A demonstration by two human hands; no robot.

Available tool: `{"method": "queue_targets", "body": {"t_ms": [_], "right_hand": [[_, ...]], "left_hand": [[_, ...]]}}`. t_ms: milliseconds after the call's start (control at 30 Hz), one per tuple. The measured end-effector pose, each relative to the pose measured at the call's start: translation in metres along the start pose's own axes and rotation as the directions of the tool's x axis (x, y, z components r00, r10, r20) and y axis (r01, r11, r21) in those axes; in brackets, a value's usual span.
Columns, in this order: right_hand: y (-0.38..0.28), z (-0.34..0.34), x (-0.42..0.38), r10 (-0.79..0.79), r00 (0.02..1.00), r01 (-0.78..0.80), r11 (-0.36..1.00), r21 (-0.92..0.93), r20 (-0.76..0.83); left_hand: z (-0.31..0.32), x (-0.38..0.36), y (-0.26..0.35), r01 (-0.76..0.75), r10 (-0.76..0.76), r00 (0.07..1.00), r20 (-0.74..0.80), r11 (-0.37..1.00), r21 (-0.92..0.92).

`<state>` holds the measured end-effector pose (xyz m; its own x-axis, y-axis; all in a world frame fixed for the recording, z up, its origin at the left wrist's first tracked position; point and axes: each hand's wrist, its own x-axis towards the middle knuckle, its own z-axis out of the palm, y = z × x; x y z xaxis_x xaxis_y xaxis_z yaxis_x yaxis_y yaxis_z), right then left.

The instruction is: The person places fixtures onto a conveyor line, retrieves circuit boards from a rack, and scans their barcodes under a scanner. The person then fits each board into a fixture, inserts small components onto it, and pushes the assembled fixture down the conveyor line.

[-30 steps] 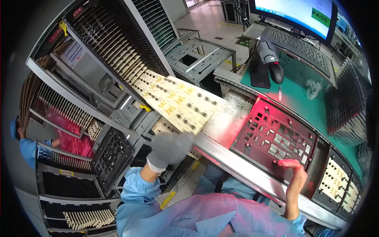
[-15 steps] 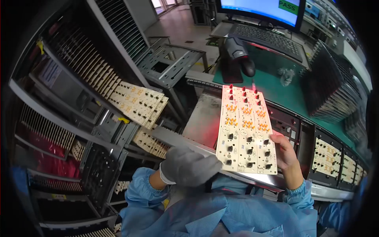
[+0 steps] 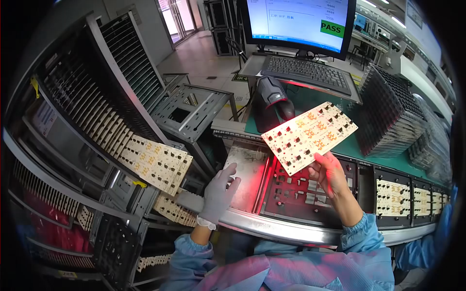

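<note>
My bare right hand (image 3: 331, 175) pinches the near edge of a cream circuit board (image 3: 310, 136) dotted with black and orange parts. The board is tilted, lit red, and held up in front of a black barcode scanner (image 3: 273, 99). Below it lies a dark tray fixture (image 3: 301, 194) with cut-outs, on the metal-edged line. My gloved left hand (image 3: 221, 194) holds nothing, its fingers apart, over the bare metal plate (image 3: 247, 169) left of the fixture. Further right on the line, more boards (image 3: 393, 198) sit in black frames.
At left, a slotted rack (image 3: 92, 106) holds several cream boards (image 3: 155, 162) that stick out. A monitor (image 3: 301, 24) reading PASS and a keyboard (image 3: 308, 72) stand behind the scanner. Stacked black trays (image 3: 395, 111) stand at right. A blue sleeve (image 3: 439, 237) shows at the right edge.
My right hand has turned the board sideways and moved it up and away, near the scanner. My left hand has left the board's near end and opened. The view has shifted.
</note>
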<state>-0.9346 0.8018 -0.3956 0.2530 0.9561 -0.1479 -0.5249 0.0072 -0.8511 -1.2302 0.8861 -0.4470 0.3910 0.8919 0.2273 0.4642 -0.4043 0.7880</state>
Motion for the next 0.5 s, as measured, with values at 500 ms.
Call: {"method": "queue_targets", "body": {"t_ms": [500], "right_hand": [[-0.008,-0.001,0.02,-0.041,0.998,0.043,0.998,0.049,-0.054]], "left_hand": [[-0.004,0.002,0.002,0.037,-0.037,0.999,0.003,0.991,-0.126]]}}
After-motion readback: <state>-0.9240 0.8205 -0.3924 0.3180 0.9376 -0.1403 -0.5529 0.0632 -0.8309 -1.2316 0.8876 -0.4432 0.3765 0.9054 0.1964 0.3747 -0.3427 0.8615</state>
